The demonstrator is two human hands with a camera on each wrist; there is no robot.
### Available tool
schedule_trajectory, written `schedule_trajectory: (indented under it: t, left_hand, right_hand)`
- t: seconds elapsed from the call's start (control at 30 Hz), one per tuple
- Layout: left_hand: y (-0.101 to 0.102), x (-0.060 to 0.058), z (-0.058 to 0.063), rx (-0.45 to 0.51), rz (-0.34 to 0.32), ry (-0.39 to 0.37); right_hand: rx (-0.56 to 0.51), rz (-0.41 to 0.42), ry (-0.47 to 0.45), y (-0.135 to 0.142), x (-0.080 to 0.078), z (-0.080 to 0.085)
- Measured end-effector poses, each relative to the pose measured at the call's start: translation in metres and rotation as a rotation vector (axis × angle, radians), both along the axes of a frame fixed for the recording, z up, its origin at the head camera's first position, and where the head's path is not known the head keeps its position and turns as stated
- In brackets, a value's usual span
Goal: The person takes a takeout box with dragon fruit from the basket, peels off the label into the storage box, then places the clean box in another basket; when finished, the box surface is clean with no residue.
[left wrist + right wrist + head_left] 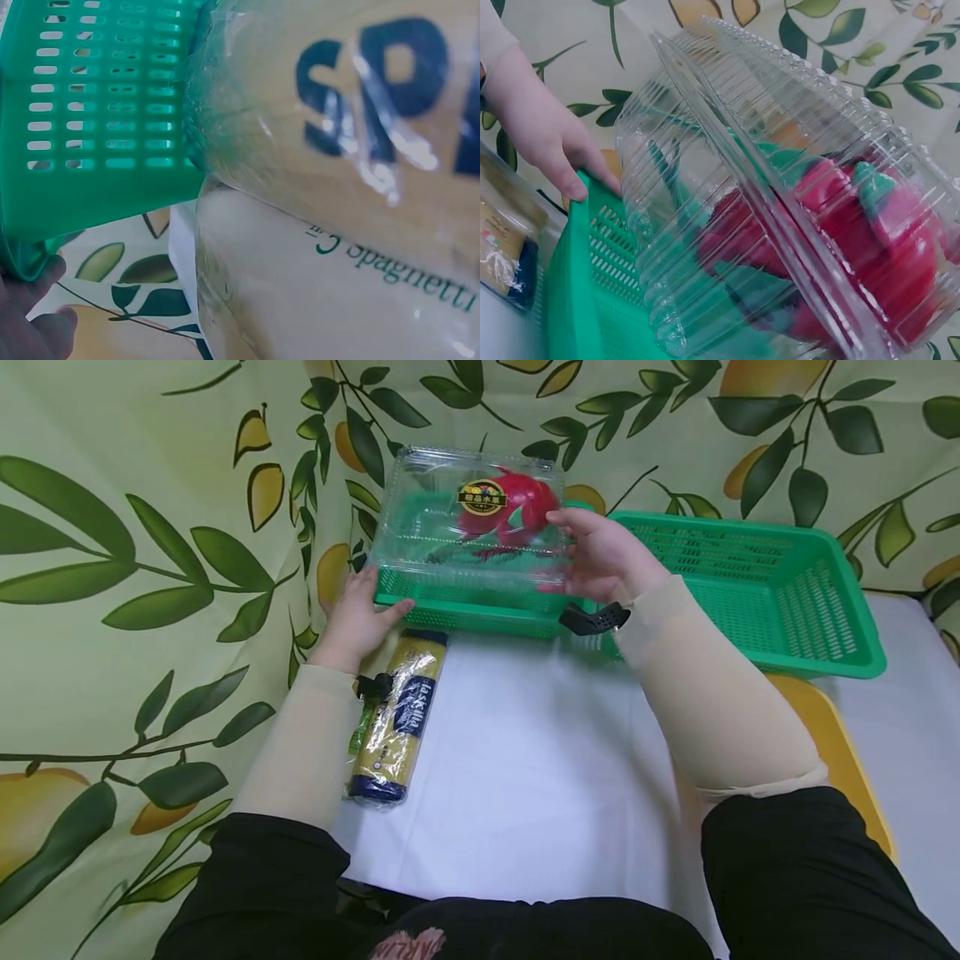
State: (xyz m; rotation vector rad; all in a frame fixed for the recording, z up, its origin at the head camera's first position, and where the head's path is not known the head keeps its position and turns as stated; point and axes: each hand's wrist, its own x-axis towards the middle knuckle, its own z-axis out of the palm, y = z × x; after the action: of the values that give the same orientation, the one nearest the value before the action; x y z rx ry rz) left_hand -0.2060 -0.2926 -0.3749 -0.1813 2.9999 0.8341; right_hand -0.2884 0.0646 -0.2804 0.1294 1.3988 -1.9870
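Observation:
A clear plastic clamshell box point(420, 527) with a black-and-gold label is tilted over the left green basket point(480, 620). Inside it lies red fruit with green-tipped scales, apparently dragon fruit point(528, 502). My right hand point(603, 556) holds the box by its right side; the fingers beneath are partly hidden. At the basket's left end, my left hand point(356, 620) grips the rim between thumb and fingers, also seen in the right wrist view as a hand point(559, 127) on the basket edge. The box overlaps the basket's opening in the head view.
A second green basket point(862, 635) stands at the right, with a yellow tray point(847, 760) nearer me, partly under my right arm. Two spaghetti packs, one gold and blue point(401, 718), one with green print point(315, 300), lie by my left wrist. Leaf-patterned cloth point(150, 693) hangs behind and left.

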Motion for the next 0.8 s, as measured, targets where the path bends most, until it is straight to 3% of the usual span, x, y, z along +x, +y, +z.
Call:
schedule_trajectory:
  t: [0.33, 0.53, 0.8]
  left_hand:
    - [-0.002, 0.001, 0.001, 0.003, -0.003, 0.009]
    - [-0.002, 0.001, -0.004, 0.004, -0.005, 0.018]
    - [0.005, 0.001, -0.004, 0.041, -0.01, 0.033]
  right_hand:
    - [0.032, 0.018, 0.078, 0.034, 0.03, -0.005]
    - [0.057, 0.046, 0.153, 0.062, 0.061, -0.02]
    - [-0.008, 0.062, 0.204, 0.092, 0.098, -0.031]
